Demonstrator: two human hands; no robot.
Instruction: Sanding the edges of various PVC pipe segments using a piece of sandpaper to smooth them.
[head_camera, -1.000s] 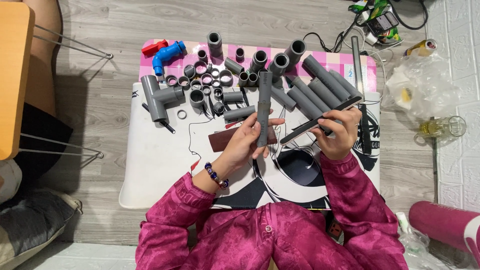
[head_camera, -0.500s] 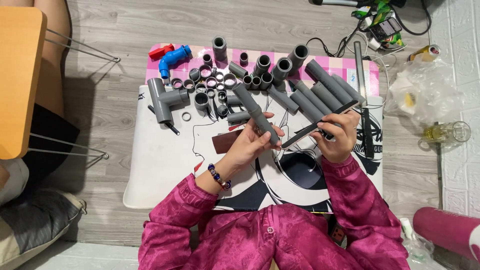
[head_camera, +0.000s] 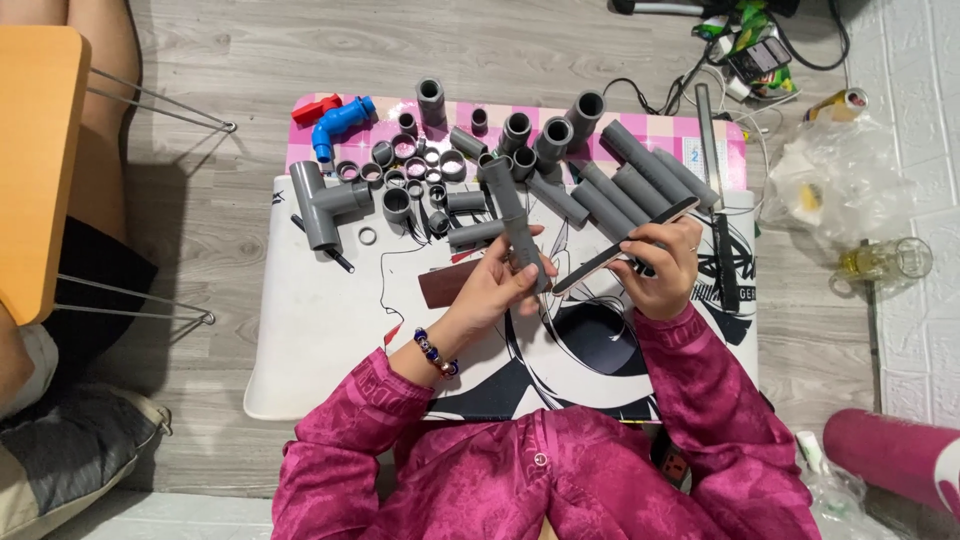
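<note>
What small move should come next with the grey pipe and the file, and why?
Probably bring the file's lower tip onto the near end of the grey pipe. The left hand grips the pipe's lower part, tilted over the table, and the right hand holds the flat file slanting toward that end, its tip close beside it; whether they touch I cannot tell.

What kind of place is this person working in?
Probably a home room, with work done on the floor: a low printed table on wood-look flooring, grey pipe pieces spread across it, and a glass mug beside it.
</note>
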